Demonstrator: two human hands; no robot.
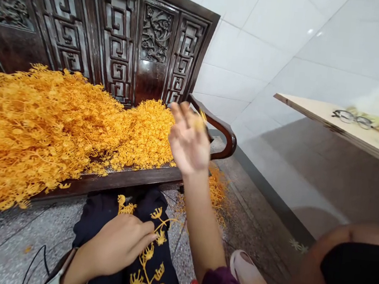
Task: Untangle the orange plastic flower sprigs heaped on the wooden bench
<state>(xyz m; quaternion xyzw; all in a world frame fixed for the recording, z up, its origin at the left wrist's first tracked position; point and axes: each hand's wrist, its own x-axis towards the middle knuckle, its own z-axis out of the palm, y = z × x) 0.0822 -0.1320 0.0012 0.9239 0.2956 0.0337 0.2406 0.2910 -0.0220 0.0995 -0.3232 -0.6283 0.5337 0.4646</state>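
Above the dark trousers on my lap, my left hand (121, 241) is closed with thumb and fingers around an artificial yellow flower stem (147, 271). Its small spiky blossoms show above and below the fist. My right hand (191, 144) is raised in front of the bench's armrest and smeared by motion, with some fingers stretched out. A small yellow flower piece (198, 121) shows blurred at its fingertips. Just left of that hand lies a heap of loose yellow blossoms (149, 133). A larger pile of yellow flower stems (36, 129) spreads across the bench further left.
The dark carved wooden bench (137, 179) has a curved armrest (228, 142). Yellow-orange stems (218, 193) lie on the floor beside it. Glasses (352, 118) rest on a wooden board (309, 108) at right. A person's leg (313, 261) and pale shoe (246, 269) are at lower right.
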